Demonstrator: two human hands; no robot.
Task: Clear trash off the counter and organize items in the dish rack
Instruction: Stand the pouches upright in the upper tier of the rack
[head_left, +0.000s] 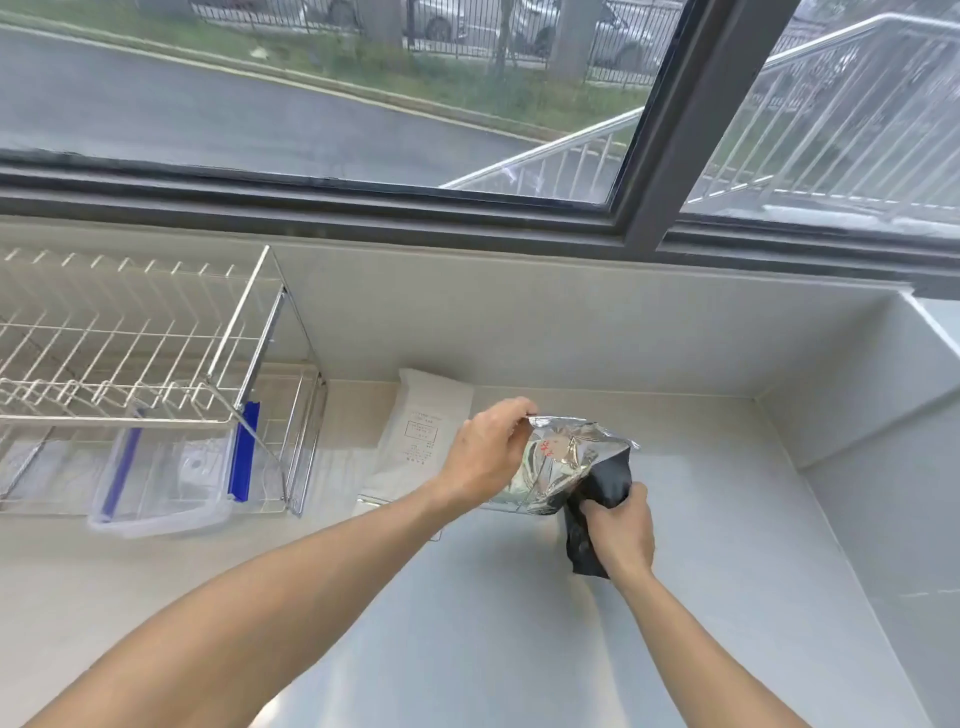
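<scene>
crinkled silver foil bag (558, 462) pinched by left hand (485, 452); right hand (618, 530) grips black bag (597, 499).

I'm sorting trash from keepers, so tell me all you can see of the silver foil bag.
The silver foil bag is shiny, crinkled metallic film with a red mark on its face. It is held tilted above the grey counter. The left hand pinches its top edge; the right hand grips a black bag against its lower right side.

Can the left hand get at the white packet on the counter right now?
Probably not yet: the left hand pinches the foil bag. The white packet lies uncovered just beside it.
</scene>
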